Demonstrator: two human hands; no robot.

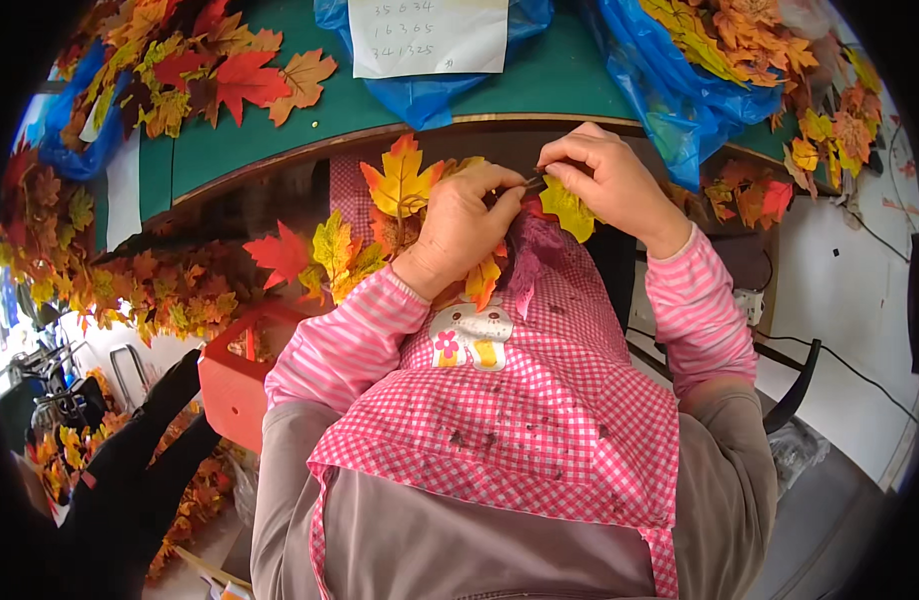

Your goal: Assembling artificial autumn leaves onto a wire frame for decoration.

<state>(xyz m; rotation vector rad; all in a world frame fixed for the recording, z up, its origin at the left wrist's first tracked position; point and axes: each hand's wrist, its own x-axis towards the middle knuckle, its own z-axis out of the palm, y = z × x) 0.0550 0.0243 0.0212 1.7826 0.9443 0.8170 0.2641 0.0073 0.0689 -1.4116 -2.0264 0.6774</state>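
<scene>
Over my lap, my left hand is closed in a pinch on a thin dark stem. Around that hand hangs a sprig of artificial maple leaves, with an orange-yellow leaf above the wrist and a red leaf off to the left. Fingertips of my right hand pinch together just right of the stem's end. A yellow artificial leaf hangs directly below them; its stem is hidden by the fingers. Both hands nearly meet, in front of the table's near edge.
Ahead curves a green table with a wooden edge. A handwritten paper lies there on blue plastic. Leaves heap at the left and in a blue bag at right. A red plastic stool stands left; a cable runs at right.
</scene>
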